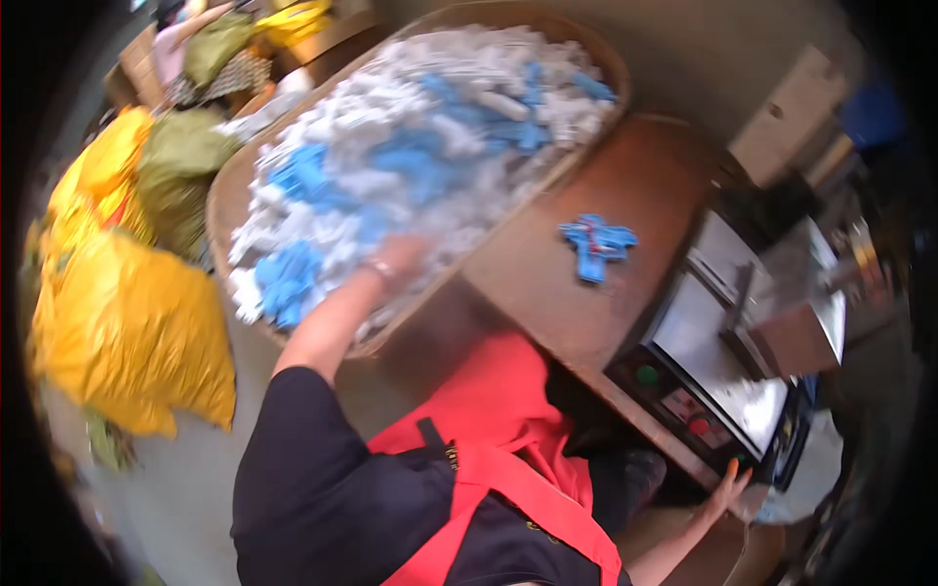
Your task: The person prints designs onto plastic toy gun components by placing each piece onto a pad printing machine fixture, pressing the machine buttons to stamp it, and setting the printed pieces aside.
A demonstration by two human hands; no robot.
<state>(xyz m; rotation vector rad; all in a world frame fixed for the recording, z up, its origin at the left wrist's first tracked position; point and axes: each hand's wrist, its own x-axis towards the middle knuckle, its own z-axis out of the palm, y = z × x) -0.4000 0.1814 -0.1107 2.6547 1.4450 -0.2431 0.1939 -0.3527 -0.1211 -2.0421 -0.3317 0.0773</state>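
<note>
My left hand [401, 259], blurred by motion, reaches to the near edge of a large bin [220, 210] heaped with small white pieces [332, 127] and bunches of blue ones [298, 176]. Whether its fingers hold anything does not show. At the lower right, my right hand [728, 488] has its fingers apart at the front corner of a metal-topped machine [713, 352], near the buttons on its panel. A small cluster of blue pieces [598, 246] with a bit of red on it lies on the brown table [547, 283] between bin and machine.
Yellow sacks [137, 327] and an olive sack [181, 171] stand on the floor to the left. Another person [181, 49] is among sacks and cardboard at the far left. A board [791, 112] leans at the far right. A whitish bag [816, 469] hangs beside the machine.
</note>
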